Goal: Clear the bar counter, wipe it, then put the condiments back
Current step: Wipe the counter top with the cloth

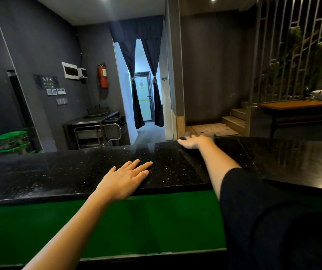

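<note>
- Right up close, a dark sleeve [273, 221] is filling the lower right corner, with the bare forearm reaching out of it across the counter.
- Just below the counter's near edge, a green ledge [136, 221] is running left to right under both arms.
- Next, the left hand [125, 178] is lying palm down on the bar counter [49, 172], fingers straight and slightly spread, holding nothing.
- That black speckled counter is stretching across the whole view and looking a bit streaky on the left.
- At the far edge, the right hand [194, 142] is resting on a dark grey cloth [206, 135]. It's blurry, so can't tell if it's gripping the cloth or just pressing on it.
- Beyond the counter, a steel cart [97, 131] is standing by the wall, and green crates [8, 141] are sitting stacked at far left.
- Further back, a fire extinguisher [102, 76] is hanging on the grey wall beside tied-back dark curtains [136, 80]; a wooden table [296, 105] is standing off to the right.
</note>
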